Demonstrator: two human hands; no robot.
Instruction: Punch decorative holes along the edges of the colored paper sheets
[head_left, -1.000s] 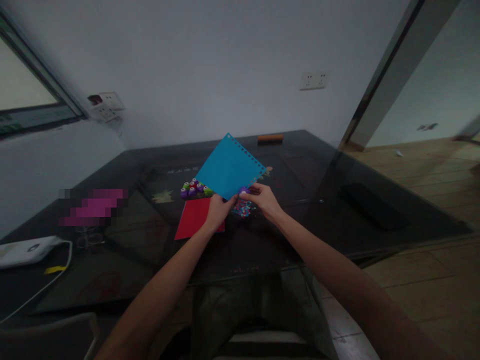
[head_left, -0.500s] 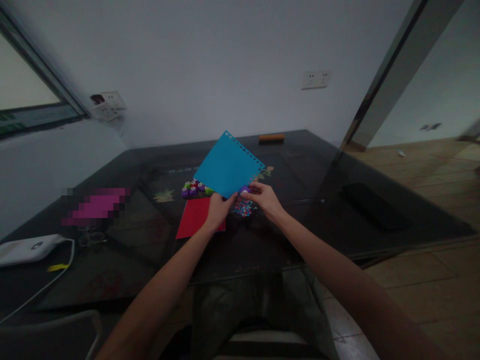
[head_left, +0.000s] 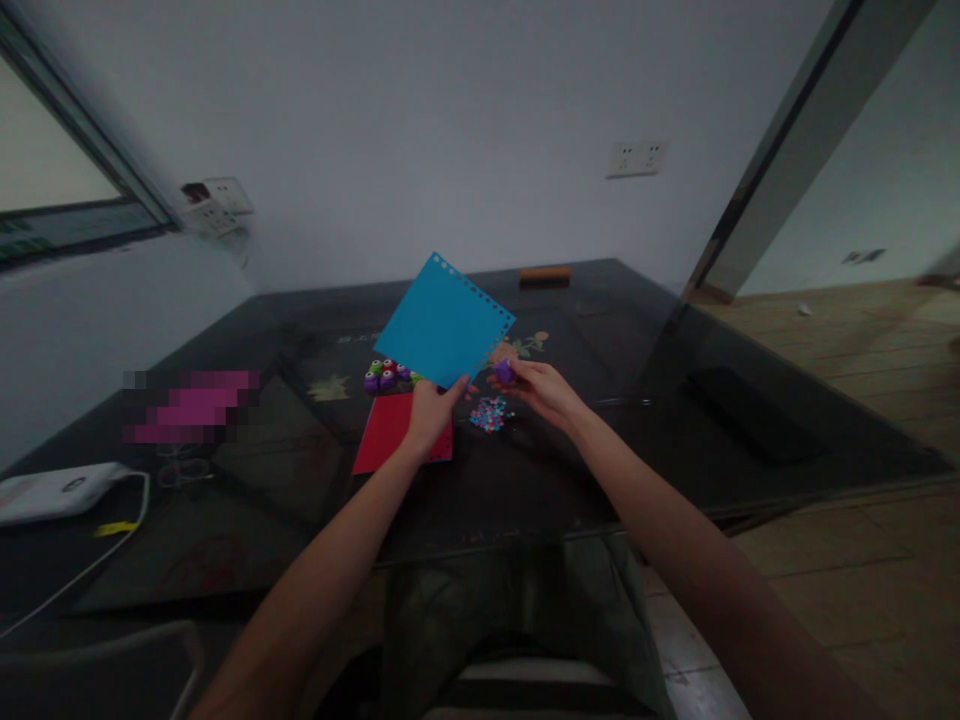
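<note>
My left hand (head_left: 429,410) pinches the near corner of a blue paper sheet (head_left: 441,322) and holds it up, tilted, above the dark glass table (head_left: 570,470). Small holes run along two of the sheet's edges. My right hand (head_left: 541,388) grips a small purple punch (head_left: 504,372), just right of the sheet and apart from it. A heap of tiny coloured paper bits (head_left: 489,412) lies on the table under my right hand. A red sheet (head_left: 394,432) lies flat below my left hand. Several small punches, purple, red and green (head_left: 388,376), sit behind the red sheet.
A white device with a cable (head_left: 52,490) lies at the table's left edge, glasses (head_left: 178,466) close to it. An orange bar (head_left: 545,273) rests at the far edge. A dark flat object (head_left: 742,412) lies at the right. The wall carries sockets (head_left: 634,158).
The purple punch has come off the blue sheet's edge; my right hand drew it slightly to the right. My left hand lifted the sheet a little, up and to the left.
</note>
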